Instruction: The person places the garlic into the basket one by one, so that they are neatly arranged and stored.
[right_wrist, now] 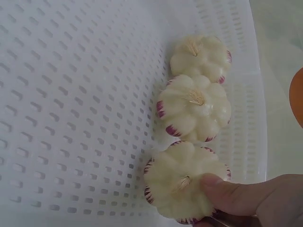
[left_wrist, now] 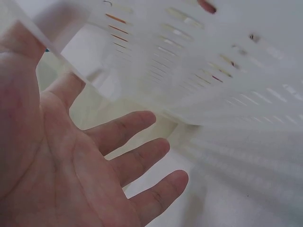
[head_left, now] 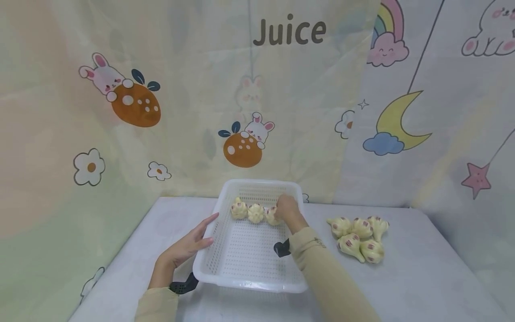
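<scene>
A white perforated plastic basket (head_left: 257,286) stands on the table with three garlic bulbs in a row along its far end. The left (head_left: 239,209) and middle (head_left: 256,213) bulbs rest there untouched. My right hand (head_left: 288,210) reaches in and grips the rightmost garlic bulb (right_wrist: 182,182), its thumb on the bulb's side; the other fingers are mostly hidden. At the basket's left side, my left hand (head_left: 187,245) lays its thumb and index finger over the rim. Its remaining three fingers (left_wrist: 142,161) spread nearly straight outside the wall.
Several more garlic bulbs (head_left: 361,229) lie in a cluster on the white table (head_left: 422,277), right of the basket. A printed cloth (head_left: 193,89) hangs behind the table and along its sides. Black wrist mounts (head_left: 185,285) show near both wrists.
</scene>
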The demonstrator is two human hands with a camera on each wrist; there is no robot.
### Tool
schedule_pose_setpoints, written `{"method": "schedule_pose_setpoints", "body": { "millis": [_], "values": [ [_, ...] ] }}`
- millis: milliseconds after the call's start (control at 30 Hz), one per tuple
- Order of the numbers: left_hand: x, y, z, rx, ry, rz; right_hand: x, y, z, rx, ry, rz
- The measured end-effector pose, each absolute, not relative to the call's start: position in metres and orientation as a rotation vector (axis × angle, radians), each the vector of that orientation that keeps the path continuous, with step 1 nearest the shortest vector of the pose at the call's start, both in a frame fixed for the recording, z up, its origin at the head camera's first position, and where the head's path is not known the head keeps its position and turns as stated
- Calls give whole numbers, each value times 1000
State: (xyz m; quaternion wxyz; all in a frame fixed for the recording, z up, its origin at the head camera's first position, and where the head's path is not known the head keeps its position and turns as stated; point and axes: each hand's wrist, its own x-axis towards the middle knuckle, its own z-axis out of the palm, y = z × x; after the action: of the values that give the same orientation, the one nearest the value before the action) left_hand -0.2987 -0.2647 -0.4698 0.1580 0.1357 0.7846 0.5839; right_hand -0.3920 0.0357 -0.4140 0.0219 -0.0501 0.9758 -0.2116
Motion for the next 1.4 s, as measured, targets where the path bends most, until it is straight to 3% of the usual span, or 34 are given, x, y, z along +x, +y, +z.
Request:
{"method": "schedule_pose_setpoints", "body": {
  "millis": [533,1400],
  "values": [
    [-300,-268,-468,408,2230,1666,-364,36,-411,-399,2972,-484],
    [-301,-267,-468,409,2194,1694,-359,29,-420,-464,2880,-588]
  ]
}}
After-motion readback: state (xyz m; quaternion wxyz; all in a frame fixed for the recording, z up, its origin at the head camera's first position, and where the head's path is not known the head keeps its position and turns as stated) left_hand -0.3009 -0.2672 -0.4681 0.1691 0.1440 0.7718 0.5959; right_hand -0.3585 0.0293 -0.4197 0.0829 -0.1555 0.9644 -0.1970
